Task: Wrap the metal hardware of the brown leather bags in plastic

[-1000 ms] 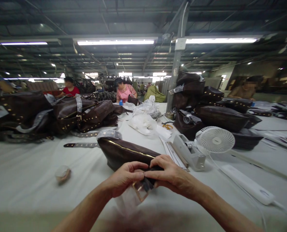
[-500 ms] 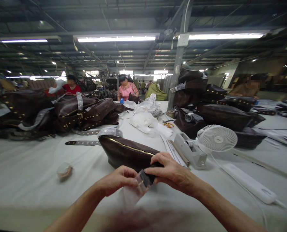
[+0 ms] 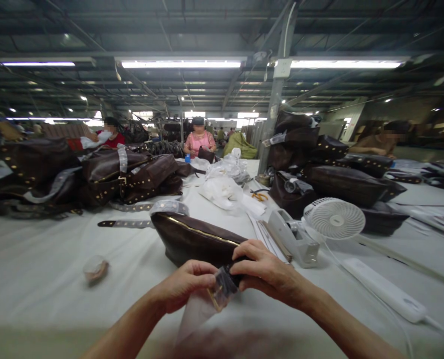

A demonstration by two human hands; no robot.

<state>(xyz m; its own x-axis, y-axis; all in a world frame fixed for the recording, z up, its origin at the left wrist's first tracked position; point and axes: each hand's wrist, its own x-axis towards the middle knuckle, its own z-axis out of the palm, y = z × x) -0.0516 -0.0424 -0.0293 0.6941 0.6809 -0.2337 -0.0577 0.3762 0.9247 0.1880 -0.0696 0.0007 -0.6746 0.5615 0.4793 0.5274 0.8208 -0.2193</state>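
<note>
Buckle (image 3: 215, 300) has dipped, beside edge of bag (image 3: 196, 240).

Tube lights (image 3: 180, 65) glare overhead; ceiling (image 3: 214, 37) dim; near tabletop (image 3: 50, 309) blurred; frame edges stretched.

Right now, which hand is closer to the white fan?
The right hand: it's nearer you than the fan and left of it; the left hand is farther left.

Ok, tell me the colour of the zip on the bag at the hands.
The zip is gold, on a dark brown bag; head view.
</note>
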